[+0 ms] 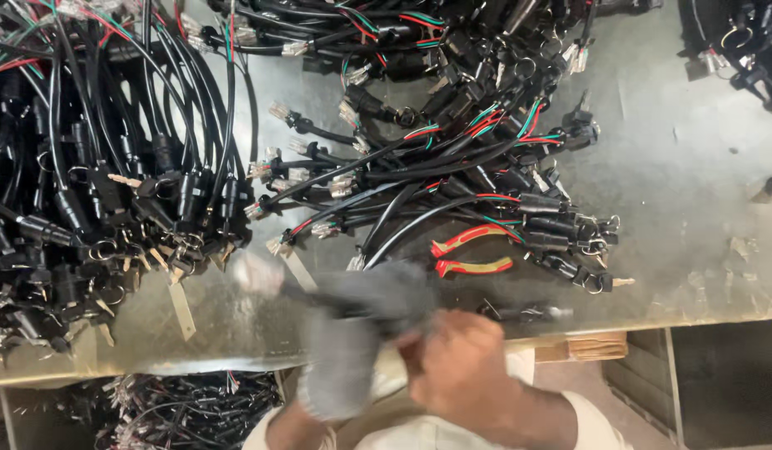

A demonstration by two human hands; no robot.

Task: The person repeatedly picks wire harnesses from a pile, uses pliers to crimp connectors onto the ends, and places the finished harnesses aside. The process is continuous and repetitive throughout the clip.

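Two hands meet at six o'clock over the near edge of the metal worktop (702,208). Left hand (344,350), in a grey knit glove, and bare right hand (461,367) close together on a black cable lead (307,293) with a pale plug end (257,273); motion blur hides the exact grip, so which fingers pinch it cannot be told. Such a lead looks light, limp along the sheath and stiff only at plug and key barrel; the sheath near the plug seems the safest hold. Red-handled pliers (469,254) lie at one o'clock of the hands. Heaps of similar harnesses (111,167) fill nine to twelve o'clock. No labels or packages are legible.
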